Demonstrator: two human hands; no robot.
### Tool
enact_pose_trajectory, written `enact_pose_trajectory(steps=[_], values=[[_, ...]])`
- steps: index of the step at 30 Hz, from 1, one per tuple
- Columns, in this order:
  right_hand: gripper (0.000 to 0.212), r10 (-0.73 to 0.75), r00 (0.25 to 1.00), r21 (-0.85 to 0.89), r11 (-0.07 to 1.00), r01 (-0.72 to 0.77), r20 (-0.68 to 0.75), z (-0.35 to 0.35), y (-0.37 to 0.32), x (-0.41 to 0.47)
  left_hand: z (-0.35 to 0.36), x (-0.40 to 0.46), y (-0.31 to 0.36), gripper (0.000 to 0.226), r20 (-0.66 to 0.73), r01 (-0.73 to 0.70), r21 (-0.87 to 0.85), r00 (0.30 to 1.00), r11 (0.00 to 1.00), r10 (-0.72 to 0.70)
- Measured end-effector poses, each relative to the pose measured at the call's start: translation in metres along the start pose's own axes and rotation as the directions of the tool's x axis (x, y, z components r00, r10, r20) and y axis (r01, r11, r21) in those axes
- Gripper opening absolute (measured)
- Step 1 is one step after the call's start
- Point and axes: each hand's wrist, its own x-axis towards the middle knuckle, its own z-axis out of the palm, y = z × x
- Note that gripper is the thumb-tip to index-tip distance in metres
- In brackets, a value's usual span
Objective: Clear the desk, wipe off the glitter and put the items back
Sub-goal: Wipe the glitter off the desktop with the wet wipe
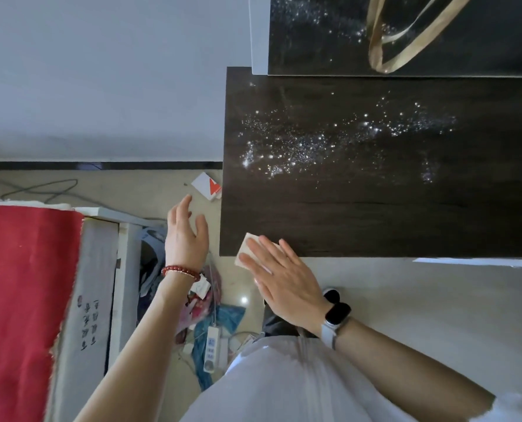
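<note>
A dark wood-grain desk (375, 214) fills the view from the centre out to three o'clock. Its left edge runs straight up and down just right of centre, and its near edge runs across toward four o'clock. Silver glitter (299, 147) lies scattered over the desk's middle, thickest near the left edge and thinning toward two o'clock. The strip of desk between the glitter and the near edge shows bare wood.

At the near left corner of the desk, the right hand (281, 275) lies flat with straight fingers pressed on a pale folded cloth (244, 248), which overhangs the corner slightly. A smartwatch (336, 318) sits on that wrist.

The left hand (185, 236) hovers in the air at nine o'clock from the cloth, off the desk, fingers spread and holding nothing. A red bead bracelet (180, 272) circles its wrist.

At twelve to one o'clock a glossy black panel (330, 35) stands at the desk's far edge, with a gold ribbon (406, 35) looped against it.

On the floor beside the desk's left edge lies a small white and red box (206, 184). At six o'clock a white power strip (211, 348) rests among tangled cords and fabric. A red cloth (22, 300) covers furniture at eight o'clock.
</note>
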Motion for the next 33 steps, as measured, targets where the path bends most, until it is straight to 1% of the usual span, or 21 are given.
enact_pose_trajectory(steps=[2, 4, 6, 8, 11, 14, 18, 19, 20, 21, 22, 23, 24, 25, 26, 27, 28, 29, 30, 31, 33], values=[[0.048, 0.092, 0.996, -0.008, 0.996, -0.092, 0.003, -0.004, 0.020, -0.018, 0.016, -0.004, 0.015, 0.043, 0.044, -0.067, 0.020, 0.997, 0.998, 0.066], [0.049, 0.234, 0.972, 0.025, 0.972, -0.234, 0.008, -0.010, 0.041, -0.040, 0.037, -0.008, 0.032, 0.049, 0.078, -0.119, 0.051, 0.990, 0.992, 0.115], [0.049, 0.392, 0.920, 0.053, 0.919, -0.392, 0.009, -0.018, 0.063, -0.057, 0.057, -0.011, 0.048, 0.058, 0.067, -0.068, 0.138, 0.996, 0.988, 0.059], [0.050, 0.550, 0.835, 0.090, 0.831, -0.548, 0.006, -0.026, 0.086, -0.068, 0.072, -0.012, 0.060, 0.062, 0.001, 0.046, 0.214, 0.999, 0.976, -0.047], [0.049, 0.715, 0.699, 0.141, 0.694, -0.706, -0.018, -0.034, 0.118, -0.073, 0.084, -0.014, 0.063, 0.061, -0.098, 0.086, 0.292, 0.993, 0.952, -0.060], [0.050, 0.818, 0.574, 0.148, 0.573, -0.806, -0.046, -0.040, 0.153, -0.072, 0.089, -0.013, 0.059, 0.060, -0.126, 0.097, 0.337, 0.990, 0.937, -0.057], [0.049, 0.937, 0.343, 0.222, 0.349, -0.910, -0.067, -0.061, 0.208, -0.058, 0.090, -0.012, 0.059, 0.060, -0.155, 0.109, 0.371, 0.986, 0.922, -0.054], [0.049, 0.951, 0.303, 0.252, 0.309, -0.917, -0.065, -0.063, 0.215, -0.046, 0.090, -0.011, 0.059, 0.062, -0.157, 0.117, 0.382, 0.986, 0.917, -0.061], [0.050, 0.950, 0.305, 0.265, 0.312, -0.912, -0.069, -0.062, 0.216, -0.031, 0.090, -0.010, 0.059, 0.063, -0.159, 0.131, 0.388, 0.985, 0.912, -0.073], [0.051, 0.930, 0.358, 0.266, 0.366, -0.892, -0.080, -0.060, 0.208, -0.016, 0.090, -0.010, 0.060, 0.063, -0.153, 0.141, 0.394, 0.984, 0.908, -0.086], [0.052, 0.885, 0.456, 0.275, 0.463, -0.842, -0.095, -0.054, 0.193, 0.001, 0.089, -0.010, 0.061, 0.063, -0.144, 0.145, 0.407, 0.985, 0.902, -0.093], [0.053, 0.808, 0.578, 0.283, 0.585, -0.760, -0.115, -0.048, 0.172, 0.016, 0.089, -0.010, 0.063, 0.063, -0.138, 0.145, 0.421, 0.986, 0.895, -0.095], [0.055, 0.704, 0.700, 0.274, 0.700, -0.659, -0.117, -0.044, 0.149, 0.028, 0.090, -0.011, 0.064, 0.064, -0.137, 0.147, 0.430, 0.986, 0.891, -0.097], [0.056, 0.590, 0.801, 0.258, 0.793, -0.552, -0.099, -0.040, 0.130, 0.033, 0.090, -0.011, 0.065, 0.064, -0.134, 0.153, 0.433, 0.985, 0.888, -0.105], [0.055, 0.481, 0.873, 0.241, 0.858, -0.453, -0.074, -0.040, 0.119, 0.034, 0.090, -0.011, 0.065, 0.064, -0.134, 0.161, 0.432, 0.985, 0.887, -0.113], [0.054, 0.404, 0.913, 0.224, 0.896, -0.382, -0.060, -0.043, 0.119, 0.030, 0.091, -0.012, 0.065, 0.065, -0.138, 0.167, 0.434, 0.983, 0.885, -0.118], [0.052, 0.371, 0.925, 0.201, 0.915, -0.350, -0.079, -0.045, 0.131, 0.023, 0.092, -0.012, 0.066, 0.065, -0.149, 0.169, 0.438, 0.982, 0.883, -0.114], [0.050, 0.394, 0.912, 0.169, 0.912, -0.373, -0.112, -0.046, 0.150, 0.014, 0.093, -0.011, 0.066, 0.065, -0.159, 0.169, 0.441, 0.981, 0.881, -0.109], [0.049, 0.462, 0.877, 0.150, 0.884, -0.443, -0.131, -0.047, 0.172, 0.002, 0.094, -0.011, 0.065, 0.065, -0.169, 0.172, 0.440, 0.980, 0.881, -0.106], [0.050, 0.555, 0.819, 0.141, 0.831, -0.538, -0.147, -0.049, 0.194, -0.010, 0.094, -0.010, 0.064, 0.065, -0.180, 0.178, 0.438, 0.978, 0.881, -0.108], [0.055, 0.731, 0.663, 0.150, 0.682, -0.716, -0.159, -0.056, 0.241, -0.033, 0.095, -0.011, 0.063, 0.068, -0.189, 0.178, 0.439, 0.977, 0.881, -0.103]])
